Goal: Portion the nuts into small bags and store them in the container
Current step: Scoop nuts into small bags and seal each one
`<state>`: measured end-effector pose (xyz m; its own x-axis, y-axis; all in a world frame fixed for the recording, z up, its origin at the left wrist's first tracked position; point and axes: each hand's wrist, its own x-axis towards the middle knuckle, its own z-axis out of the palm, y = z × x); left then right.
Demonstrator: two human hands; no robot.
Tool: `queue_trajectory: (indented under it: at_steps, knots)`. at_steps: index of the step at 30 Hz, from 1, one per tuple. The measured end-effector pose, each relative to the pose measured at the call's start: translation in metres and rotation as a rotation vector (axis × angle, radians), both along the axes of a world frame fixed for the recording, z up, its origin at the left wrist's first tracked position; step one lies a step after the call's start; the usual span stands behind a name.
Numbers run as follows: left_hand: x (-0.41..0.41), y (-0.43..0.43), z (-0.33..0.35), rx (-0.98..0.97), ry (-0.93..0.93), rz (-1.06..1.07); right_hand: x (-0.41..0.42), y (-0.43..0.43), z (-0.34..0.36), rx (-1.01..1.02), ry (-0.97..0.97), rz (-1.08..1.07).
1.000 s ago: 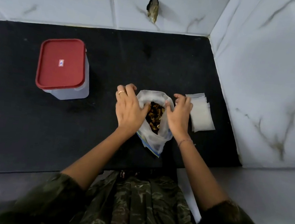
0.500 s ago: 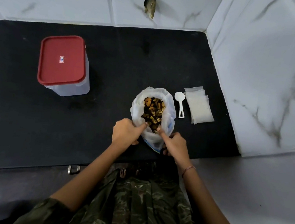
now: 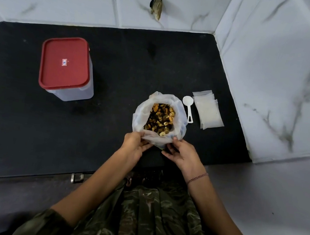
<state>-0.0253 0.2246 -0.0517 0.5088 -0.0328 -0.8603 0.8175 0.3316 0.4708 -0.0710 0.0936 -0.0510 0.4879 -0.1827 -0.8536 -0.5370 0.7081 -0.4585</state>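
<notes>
Head view: A person stands at a black counter (image 3: 117,69) set in a corner of white marble-patterned tiles (image 3: 272,73), both hands at the near edge of a translucent plastic bag (image 3: 141,113). The bag stands upright with its rim rolled outward and its mouth wide, showing the brown and yellow nuts (image 3: 160,118) inside. The left hand (image 3: 135,146) grips the near-left part of the rolled rim, fingers curled over the plastic. The right hand (image 3: 183,154) pinches the near-right part of the rim between forefinger and thumb, the other fingers loosely bent beneath; a thin bracelet (image 3: 197,177) circles that wrist. Just to the right of the bag lies a small white scoop (image 3: 187,105), bowl pointing away from the person, and just beside it a flat stack of small clear bags (image 3: 208,112). Well apart to the left stands the clear container (image 3: 74,95), its red lid (image 3: 65,63) closed on top. A dark object (image 3: 156,6) is fixed to the back wall. A camouflage-print garment (image 3: 148,214) fills the lower frame.
</notes>
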Motion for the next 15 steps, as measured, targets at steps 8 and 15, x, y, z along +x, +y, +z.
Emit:
queue_trajectory:
  at_steps: [8,15]
  knots:
    - [0.004,-0.005,0.001,-0.080,0.011,0.141,0.015,0.004,0.003,0.153,0.032,-0.266]
    - [0.009,-0.007,0.001,-0.031,-0.022,0.143,0.026,0.009,-0.003,0.012,0.075,-0.200]
